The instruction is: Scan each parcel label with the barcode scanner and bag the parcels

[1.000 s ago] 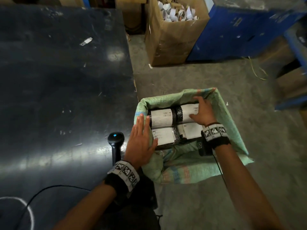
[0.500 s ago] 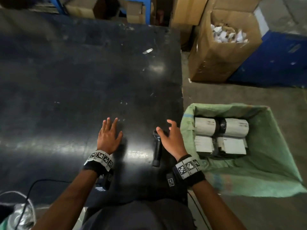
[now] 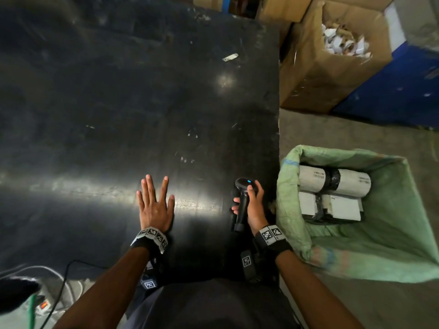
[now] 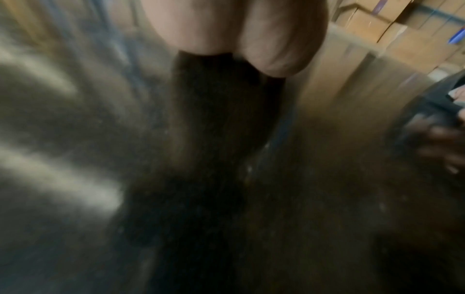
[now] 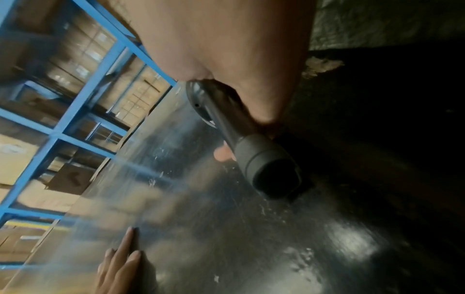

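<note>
At a dark table, the right hand curls around the barcode scanner, probably readying it for scanning. The left hand lies spread flat, likely bracing. Labelled parcels sit in the green bag alongside.

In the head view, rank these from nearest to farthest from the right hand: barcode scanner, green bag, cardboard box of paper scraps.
1. Barcode scanner: gripped in the right hand, on the table's right edge.
2. Green bag: on the floor, just right of that hand.
3. Cardboard box: far upper right, beyond the table corner.
</note>
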